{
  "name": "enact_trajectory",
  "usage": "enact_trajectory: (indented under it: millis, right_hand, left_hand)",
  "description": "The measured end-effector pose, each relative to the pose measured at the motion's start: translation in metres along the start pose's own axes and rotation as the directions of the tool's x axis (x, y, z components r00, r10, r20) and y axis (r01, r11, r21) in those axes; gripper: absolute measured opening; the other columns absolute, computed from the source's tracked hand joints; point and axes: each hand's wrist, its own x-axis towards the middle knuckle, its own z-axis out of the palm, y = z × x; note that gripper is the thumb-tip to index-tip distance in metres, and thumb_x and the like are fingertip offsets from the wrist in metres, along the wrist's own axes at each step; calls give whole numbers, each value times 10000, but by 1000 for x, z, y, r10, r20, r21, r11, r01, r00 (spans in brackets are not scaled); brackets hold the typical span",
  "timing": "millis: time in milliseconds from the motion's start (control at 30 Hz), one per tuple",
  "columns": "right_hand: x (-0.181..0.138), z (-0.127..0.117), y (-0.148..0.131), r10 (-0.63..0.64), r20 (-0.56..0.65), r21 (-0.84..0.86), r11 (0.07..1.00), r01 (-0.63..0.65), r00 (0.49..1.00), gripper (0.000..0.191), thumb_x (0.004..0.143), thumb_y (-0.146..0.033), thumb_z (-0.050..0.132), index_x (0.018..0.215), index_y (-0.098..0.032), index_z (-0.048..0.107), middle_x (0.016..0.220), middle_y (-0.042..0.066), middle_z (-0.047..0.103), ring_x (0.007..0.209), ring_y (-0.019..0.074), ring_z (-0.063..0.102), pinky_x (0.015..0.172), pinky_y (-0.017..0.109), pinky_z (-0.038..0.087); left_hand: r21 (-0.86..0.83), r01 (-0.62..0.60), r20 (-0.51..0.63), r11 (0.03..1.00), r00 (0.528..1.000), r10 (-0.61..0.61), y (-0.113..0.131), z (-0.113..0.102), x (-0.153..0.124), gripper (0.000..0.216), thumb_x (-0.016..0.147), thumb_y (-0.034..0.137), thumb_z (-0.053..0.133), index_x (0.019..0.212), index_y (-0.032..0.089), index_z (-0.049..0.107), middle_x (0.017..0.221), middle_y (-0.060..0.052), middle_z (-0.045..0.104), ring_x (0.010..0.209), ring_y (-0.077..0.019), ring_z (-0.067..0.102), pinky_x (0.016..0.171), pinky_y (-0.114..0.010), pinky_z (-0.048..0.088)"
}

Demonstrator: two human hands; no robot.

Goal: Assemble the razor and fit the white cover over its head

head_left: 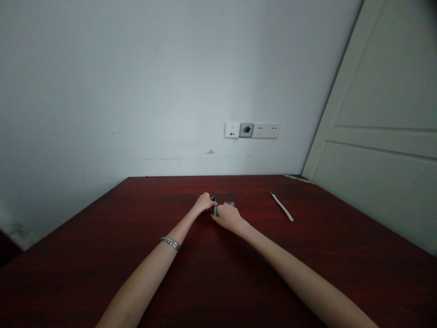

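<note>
Near the middle of the dark red table, my left hand [204, 202] is closed with its thumb and fingers on a small, slim, dark-and-grey thing [215, 208], held upright or tilted. From the other side my right hand [229, 216] is closed against the same thing, its knuckles up. Its kind is too small and too covered to tell. Just behind my right knuckles a small clear piece with a light edge [229, 203] shows; whether my right hand touches it, I cannot tell. A silver bracelet [170, 243] circles my left wrist.
A slim white stick with a dark end, like a toothbrush [282, 207], lies to the right on the table [191, 278]. A pale strip [298, 179] lies at the far right corner. Behind the table is a wall with sockets [266, 130]; a white panelled door [382, 136] stands right.
</note>
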Motion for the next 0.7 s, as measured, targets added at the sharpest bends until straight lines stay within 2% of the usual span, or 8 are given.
enact_trajectory:
  millis: [167, 400, 533, 700]
  right_hand:
    - [5, 4, -2, 33, 22, 8, 999, -33, 999, 336, 801, -332, 481, 1009, -127, 649, 990, 173, 661, 910, 274, 634, 733, 341, 475]
    - [11, 3, -3, -3, -4, 55, 998, 3, 1000, 319, 775, -289, 504, 991, -109, 655, 961, 169, 673, 887, 265, 640, 711, 303, 468]
    - [12, -3, 3, -4, -70, 57, 998, 8, 998, 285, 800, -307, 489, 925, -127, 670, 910, 157, 684, 841, 262, 650, 680, 294, 458]
    - [11, -15, 20, 44, -156, 110, 994, -27, 987, 254, 812, -329, 503, 847, -142, 673, 866, 141, 688, 813, 234, 651, 663, 256, 426]
  left_hand:
    - [-1, -7, -14, 1000, 1000, 7, 0, 0, -2, 239, 660, 309, 583, 522, 114, 572, 497, -62, 580, 451, -138, 544, 436, -213, 390]
    - [-24, -3, -40, 1000, 999, 2, -1, -3, -6, 280, 683, 320, 586, 492, 119, 557, 486, -47, 564, 432, -121, 520, 450, -214, 381]
    - [-221, -40, -11, 974, 999, 39, 0, -4, -10, 335, 741, 346, 543, 502, 111, 552, 448, -19, 519, 360, -78, 433, 382, -200, 312]
    - [-564, -74, 3, 823, 996, 91, 10, -8, -8, 340, 753, 396, 541, 572, 108, 559, 475, 4, 503, 352, -48, 381, 342, -182, 224]
